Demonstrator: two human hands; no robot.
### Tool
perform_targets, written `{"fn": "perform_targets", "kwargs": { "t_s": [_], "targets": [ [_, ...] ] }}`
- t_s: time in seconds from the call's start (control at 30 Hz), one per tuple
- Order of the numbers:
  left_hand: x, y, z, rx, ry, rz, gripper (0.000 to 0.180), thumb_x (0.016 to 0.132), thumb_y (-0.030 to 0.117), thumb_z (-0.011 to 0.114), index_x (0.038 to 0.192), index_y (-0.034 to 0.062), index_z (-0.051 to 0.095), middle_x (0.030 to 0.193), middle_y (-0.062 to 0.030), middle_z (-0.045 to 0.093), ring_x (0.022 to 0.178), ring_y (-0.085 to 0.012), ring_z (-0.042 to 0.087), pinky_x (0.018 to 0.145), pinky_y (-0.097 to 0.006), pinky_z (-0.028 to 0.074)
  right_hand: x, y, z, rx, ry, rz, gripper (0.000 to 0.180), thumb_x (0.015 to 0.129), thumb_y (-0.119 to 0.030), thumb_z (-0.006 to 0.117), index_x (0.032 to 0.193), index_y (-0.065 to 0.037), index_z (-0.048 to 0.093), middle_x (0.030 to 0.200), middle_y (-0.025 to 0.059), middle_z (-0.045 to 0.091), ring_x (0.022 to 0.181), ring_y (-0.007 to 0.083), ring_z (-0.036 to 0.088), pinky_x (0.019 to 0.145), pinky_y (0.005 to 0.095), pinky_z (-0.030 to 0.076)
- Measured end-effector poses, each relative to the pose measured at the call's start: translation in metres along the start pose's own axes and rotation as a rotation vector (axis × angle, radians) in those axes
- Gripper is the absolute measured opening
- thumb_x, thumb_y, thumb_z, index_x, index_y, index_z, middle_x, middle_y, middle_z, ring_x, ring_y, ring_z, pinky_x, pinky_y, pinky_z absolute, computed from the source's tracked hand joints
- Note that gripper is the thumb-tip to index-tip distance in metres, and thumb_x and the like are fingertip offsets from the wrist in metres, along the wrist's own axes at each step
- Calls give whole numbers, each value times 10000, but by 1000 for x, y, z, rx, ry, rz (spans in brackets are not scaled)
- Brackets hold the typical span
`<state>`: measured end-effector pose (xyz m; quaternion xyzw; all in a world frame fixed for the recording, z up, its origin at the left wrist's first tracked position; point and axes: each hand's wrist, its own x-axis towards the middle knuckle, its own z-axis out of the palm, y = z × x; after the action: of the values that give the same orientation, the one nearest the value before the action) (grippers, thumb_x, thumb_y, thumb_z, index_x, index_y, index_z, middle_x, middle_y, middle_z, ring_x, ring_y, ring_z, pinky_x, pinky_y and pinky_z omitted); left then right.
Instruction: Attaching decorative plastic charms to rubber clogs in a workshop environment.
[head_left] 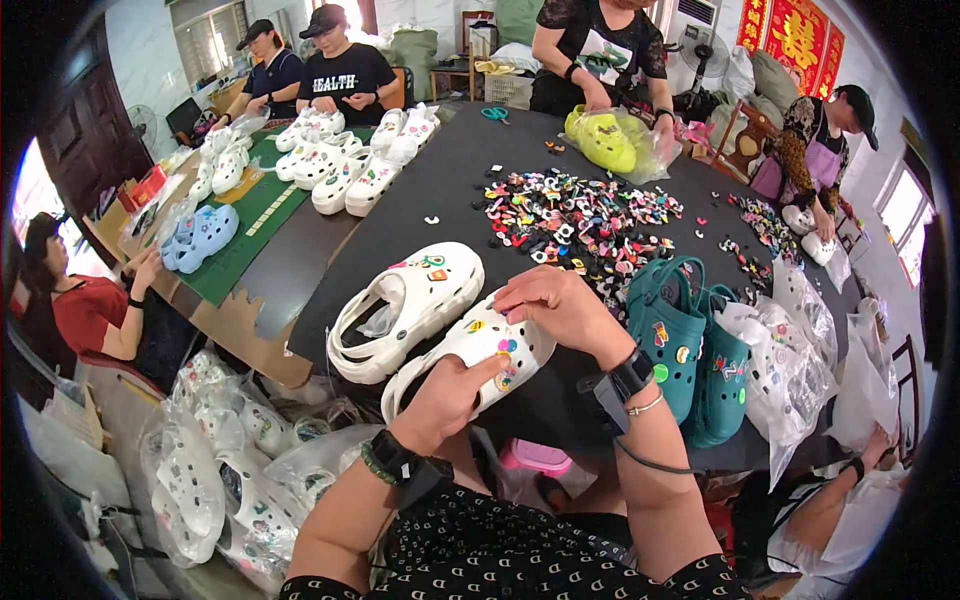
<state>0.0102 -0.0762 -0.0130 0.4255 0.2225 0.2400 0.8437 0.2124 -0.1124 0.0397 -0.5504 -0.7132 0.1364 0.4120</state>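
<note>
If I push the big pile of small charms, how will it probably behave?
The big charm pile would probably spread rather than move as one, since its pieces lie loose. Each piece is probably light, being small; rolling seems less likely, as many look flat.

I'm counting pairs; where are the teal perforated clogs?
In the head view, the teal clogs stand right of the right hand, beside plastic-bagged white footwear.

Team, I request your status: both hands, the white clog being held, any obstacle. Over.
Left hand gripping white clog. Right hand, fingertips at its upper. Colourful charms on clog. No obstacle seen at hands; second white clog close on left.
</note>
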Motion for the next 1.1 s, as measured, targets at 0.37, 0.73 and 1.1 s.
{"fn": "perform_targets", "kwargs": {
  "t_s": [0.37,0.73,1.1],
  "targets": [
    [-2,8,5,33,77,10,378,879,103,689,1196,-70,576,1110,-111,672,956,-199,667,848,-326,527,9,-8,7,87,57,359,121,832,-83,703,937,-46,750,832,78,732,759,150,691,728,277,540],
    [-13,40,38,633,266,105,414,909,304,652,1070,-77,657,969,-109,698,902,-148,640,787,-307,497,-13,29,-21,-467,610,264,109,810,-30,601,876,-8,684,846,174,673,838,351,649,751,422,514],
    [-56,75,-16,1761,488,862,431,713,269,810,1038,27,661,1077,-168,633,1075,-356,542,904,-473,414,-64,3,15,-892,326,449,576,739,-203,787,1233,-1,572,1446,204,366,1392,448,236,1060,582,292]
  ]
}}
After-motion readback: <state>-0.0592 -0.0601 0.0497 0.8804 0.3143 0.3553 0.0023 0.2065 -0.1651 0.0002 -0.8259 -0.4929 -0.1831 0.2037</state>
